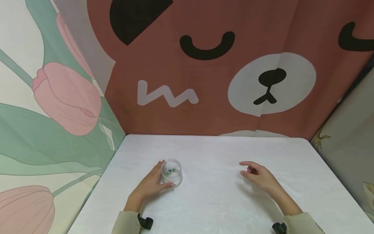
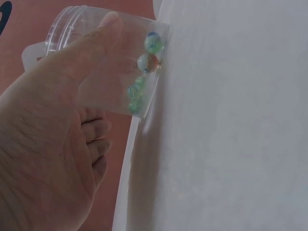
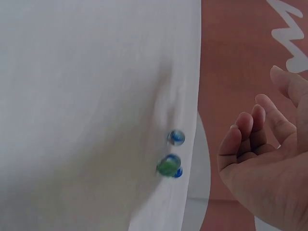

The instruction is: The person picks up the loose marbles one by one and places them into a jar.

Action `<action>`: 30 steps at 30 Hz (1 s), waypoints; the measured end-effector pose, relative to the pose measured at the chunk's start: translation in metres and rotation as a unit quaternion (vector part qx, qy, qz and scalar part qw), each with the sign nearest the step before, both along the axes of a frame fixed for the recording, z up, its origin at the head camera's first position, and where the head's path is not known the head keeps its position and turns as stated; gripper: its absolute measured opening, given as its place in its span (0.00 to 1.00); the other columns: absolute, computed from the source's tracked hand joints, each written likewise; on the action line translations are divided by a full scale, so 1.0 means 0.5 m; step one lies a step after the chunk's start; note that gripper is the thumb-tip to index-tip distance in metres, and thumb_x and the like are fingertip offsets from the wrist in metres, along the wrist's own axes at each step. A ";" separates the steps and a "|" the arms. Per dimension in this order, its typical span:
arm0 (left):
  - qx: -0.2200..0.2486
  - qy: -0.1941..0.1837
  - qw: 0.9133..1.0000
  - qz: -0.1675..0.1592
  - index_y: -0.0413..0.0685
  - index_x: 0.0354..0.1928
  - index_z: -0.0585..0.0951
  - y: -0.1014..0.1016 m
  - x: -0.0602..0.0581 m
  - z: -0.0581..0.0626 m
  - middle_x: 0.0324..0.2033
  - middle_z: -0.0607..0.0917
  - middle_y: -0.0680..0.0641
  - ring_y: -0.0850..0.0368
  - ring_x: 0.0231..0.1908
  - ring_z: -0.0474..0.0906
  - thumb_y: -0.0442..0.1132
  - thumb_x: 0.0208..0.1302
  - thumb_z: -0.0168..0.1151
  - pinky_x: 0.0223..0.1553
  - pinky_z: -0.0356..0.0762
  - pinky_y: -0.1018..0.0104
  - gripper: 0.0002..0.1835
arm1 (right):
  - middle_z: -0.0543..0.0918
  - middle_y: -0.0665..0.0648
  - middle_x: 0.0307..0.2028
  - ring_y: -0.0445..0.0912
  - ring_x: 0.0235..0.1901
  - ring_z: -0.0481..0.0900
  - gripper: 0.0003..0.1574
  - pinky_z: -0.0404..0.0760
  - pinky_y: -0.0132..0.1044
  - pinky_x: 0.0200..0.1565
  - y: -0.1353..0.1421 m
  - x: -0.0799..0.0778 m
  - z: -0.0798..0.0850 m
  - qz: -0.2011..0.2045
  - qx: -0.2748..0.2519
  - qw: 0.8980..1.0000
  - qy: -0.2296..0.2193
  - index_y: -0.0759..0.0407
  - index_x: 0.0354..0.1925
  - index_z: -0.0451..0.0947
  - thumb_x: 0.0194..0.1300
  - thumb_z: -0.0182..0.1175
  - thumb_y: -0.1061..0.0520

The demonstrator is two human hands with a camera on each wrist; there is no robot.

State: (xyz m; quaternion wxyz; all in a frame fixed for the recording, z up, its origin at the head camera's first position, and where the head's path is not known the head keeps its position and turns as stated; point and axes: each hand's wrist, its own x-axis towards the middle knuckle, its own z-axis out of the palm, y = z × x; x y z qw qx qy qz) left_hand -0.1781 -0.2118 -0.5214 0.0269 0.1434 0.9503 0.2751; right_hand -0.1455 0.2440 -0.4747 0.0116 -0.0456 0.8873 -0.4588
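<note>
My left hand [image 1: 149,183] holds a clear plastic jar [image 1: 179,179], which stands upright on the table with its top uncovered. The thumb lies along the near side and the fingers reach round the far side. Several glass marbles [image 2: 147,62], green, blue and clear with orange, lie at the jar's bottom. Off to the right, my right hand [image 1: 261,178] is above the table with thumb and index finger apart and the other fingers loosely curled; nothing is held. In the right wrist view, blue and green marbles [image 3: 169,166], slightly blurred, show beside the hand against the white tabletop.
A white-covered table [image 1: 207,204] spreads under both hands. Behind it hangs a brown curtain [image 1: 163,120] with a bear face, and a flower-patterned cloth [image 1: 67,97] hangs along the left side. Another pale cloth [image 1: 350,130] borders the right.
</note>
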 end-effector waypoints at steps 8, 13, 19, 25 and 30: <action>0.003 -0.007 1.000 0.003 0.46 0.80 0.53 -0.001 -0.001 0.001 0.79 0.54 0.42 0.45 0.78 0.49 0.73 0.51 0.69 0.76 0.53 0.44 0.64 | 0.73 0.55 0.38 0.44 0.35 0.69 0.33 0.69 0.33 0.31 0.039 -0.003 -0.009 -0.024 0.008 0.999 -0.037 0.56 0.67 0.74 0.70 0.64 0.44; 0.004 -0.009 1.000 0.004 0.47 0.80 0.53 0.001 0.000 0.001 0.79 0.54 0.42 0.45 0.79 0.49 0.73 0.51 0.69 0.76 0.53 0.43 0.64 | 0.73 0.56 0.40 0.47 0.38 0.69 0.36 0.70 0.35 0.33 0.064 -0.006 -0.018 -0.036 0.029 0.997 -0.055 0.56 0.69 0.72 0.71 0.62 0.40; 0.008 -0.005 1.000 -0.002 0.45 0.80 0.54 0.001 0.001 0.005 0.79 0.55 0.41 0.45 0.78 0.49 0.73 0.51 0.69 0.76 0.53 0.44 0.63 | 0.74 0.56 0.40 0.47 0.39 0.69 0.34 0.69 0.35 0.35 0.089 -0.008 -0.026 -0.047 0.053 0.995 -0.065 0.58 0.68 0.73 0.72 0.61 0.42; 0.005 -0.006 1.000 0.001 0.46 0.80 0.54 0.001 0.001 0.005 0.79 0.55 0.42 0.45 0.79 0.49 0.72 0.51 0.70 0.76 0.54 0.44 0.63 | 0.74 0.55 0.37 0.45 0.36 0.68 0.32 0.67 0.33 0.34 0.107 -0.007 -0.037 -0.048 0.062 0.995 -0.054 0.59 0.66 0.74 0.72 0.62 0.43; 0.004 -0.008 1.000 0.003 0.46 0.80 0.54 0.002 0.001 0.005 0.79 0.55 0.42 0.46 0.79 0.49 0.72 0.51 0.70 0.76 0.53 0.44 0.63 | 0.73 0.54 0.36 0.45 0.36 0.68 0.32 0.67 0.34 0.33 0.121 -0.009 -0.044 -0.044 0.067 0.995 -0.060 0.60 0.65 0.75 0.72 0.63 0.44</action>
